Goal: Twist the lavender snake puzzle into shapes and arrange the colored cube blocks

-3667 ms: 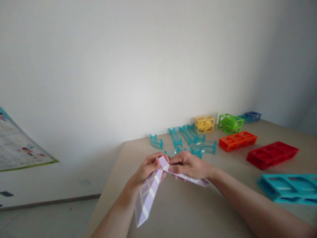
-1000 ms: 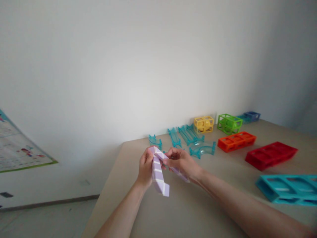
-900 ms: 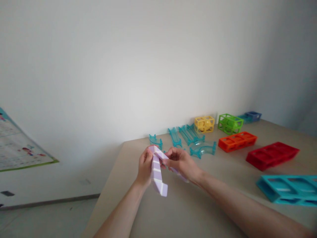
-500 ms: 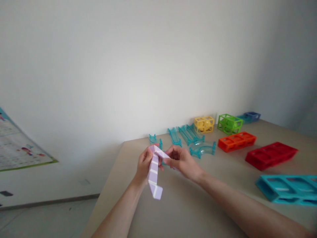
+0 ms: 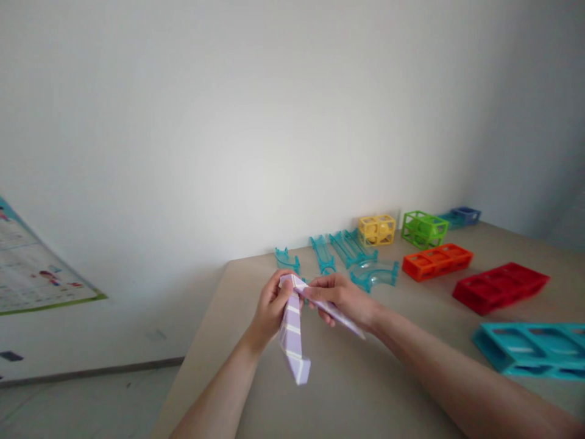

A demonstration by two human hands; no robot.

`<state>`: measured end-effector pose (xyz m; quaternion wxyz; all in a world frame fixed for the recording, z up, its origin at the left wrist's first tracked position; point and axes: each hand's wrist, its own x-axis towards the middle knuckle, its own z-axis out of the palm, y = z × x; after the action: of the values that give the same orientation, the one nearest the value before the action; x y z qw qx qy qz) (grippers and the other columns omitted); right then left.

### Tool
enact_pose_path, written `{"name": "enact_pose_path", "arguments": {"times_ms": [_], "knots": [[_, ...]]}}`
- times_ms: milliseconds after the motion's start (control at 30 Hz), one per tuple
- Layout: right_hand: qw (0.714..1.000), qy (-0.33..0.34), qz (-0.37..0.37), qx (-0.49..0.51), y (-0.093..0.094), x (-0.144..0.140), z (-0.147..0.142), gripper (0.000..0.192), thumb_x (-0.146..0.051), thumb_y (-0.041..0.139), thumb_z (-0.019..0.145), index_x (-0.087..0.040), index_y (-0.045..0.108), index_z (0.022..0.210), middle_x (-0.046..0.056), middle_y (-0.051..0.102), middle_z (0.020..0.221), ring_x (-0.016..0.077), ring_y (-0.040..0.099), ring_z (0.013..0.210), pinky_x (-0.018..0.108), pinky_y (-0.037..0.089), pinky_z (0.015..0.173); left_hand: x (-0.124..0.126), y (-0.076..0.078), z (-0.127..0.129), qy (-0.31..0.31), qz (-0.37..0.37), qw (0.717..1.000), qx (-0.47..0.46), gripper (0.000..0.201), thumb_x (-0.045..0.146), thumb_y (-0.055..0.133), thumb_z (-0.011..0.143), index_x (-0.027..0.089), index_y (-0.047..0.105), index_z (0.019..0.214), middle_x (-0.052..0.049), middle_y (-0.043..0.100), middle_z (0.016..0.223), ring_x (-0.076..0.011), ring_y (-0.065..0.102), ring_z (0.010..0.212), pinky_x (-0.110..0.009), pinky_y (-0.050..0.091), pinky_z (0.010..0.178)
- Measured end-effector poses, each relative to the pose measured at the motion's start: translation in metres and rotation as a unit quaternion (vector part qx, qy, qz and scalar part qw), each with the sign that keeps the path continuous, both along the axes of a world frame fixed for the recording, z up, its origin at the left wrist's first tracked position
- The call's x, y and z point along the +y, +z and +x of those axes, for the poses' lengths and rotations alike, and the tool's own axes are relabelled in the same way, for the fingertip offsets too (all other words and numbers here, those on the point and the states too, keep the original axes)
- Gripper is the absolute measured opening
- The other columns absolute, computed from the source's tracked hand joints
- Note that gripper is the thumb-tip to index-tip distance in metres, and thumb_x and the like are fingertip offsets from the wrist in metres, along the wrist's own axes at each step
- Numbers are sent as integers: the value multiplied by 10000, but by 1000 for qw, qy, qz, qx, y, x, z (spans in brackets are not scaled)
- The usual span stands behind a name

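Both hands hold a lavender-and-white snake puzzle (image 5: 294, 326) above the table, made of wedge-like segments with thin white bands. My left hand (image 5: 273, 302) is closed on it near its upper bend, the thumb pressed on top. One length hangs down from there and ends in a short angled piece. My right hand (image 5: 343, 296) pinches the other length, which slants down to the right beneath the palm with its pointed tip showing. Some fingers of both hands are hidden behind the puzzle.
On the table (image 5: 338, 402), clear teal track pieces (image 5: 322, 253) lie along the wall. A yellow block (image 5: 377, 230), green block (image 5: 424, 228), orange block (image 5: 437, 262), red block (image 5: 500, 286) and teal block (image 5: 532, 347) stand to the right. A blue block (image 5: 467, 214) sits at the far corner.
The hanging length has shifted slightly right and down. The length in my right hand has swung so that more of it shows, its tip reaching toward my wrist. Both hands keep hold.
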<state>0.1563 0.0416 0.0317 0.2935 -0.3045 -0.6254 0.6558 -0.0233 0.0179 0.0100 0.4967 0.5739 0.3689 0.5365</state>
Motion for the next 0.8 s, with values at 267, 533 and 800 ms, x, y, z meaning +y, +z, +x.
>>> {"name": "enact_pose_path", "arguments": {"times_ms": [267, 533, 800], "knots": [[918, -216, 244, -225, -1, -12, -9, 282, -429, 621, 798, -169, 661, 697, 37, 624, 587, 151, 544, 529, 253, 347, 504, 3, -7, 2, 140, 107, 969, 176, 252, 421, 567, 867, 196, 618, 971, 11, 565, 696, -118, 470, 555, -204, 341, 514], [948, -187, 215, -139, -14, -3, -12, 242, -364, 597, 816, -156, 622, 694, 2, 585, 615, 127, 490, 564, 229, 333, 512, 1, -2, 0, 190, 191, 931, 248, 193, 338, 564, 874, 209, 625, 1004, -44, 638, 875, -184, 570, 780, -251, 410, 719], [956, -174, 203, -120, -13, -9, -15, 276, -393, 601, 814, -146, 631, 697, 4, 581, 605, 121, 478, 555, 223, 317, 484, 1, -5, -1, 184, 210, 930, 240, 197, 338, 491, 916, 204, 581, 1030, -50, 620, 912, -187, 567, 833, -262, 409, 769]]}}
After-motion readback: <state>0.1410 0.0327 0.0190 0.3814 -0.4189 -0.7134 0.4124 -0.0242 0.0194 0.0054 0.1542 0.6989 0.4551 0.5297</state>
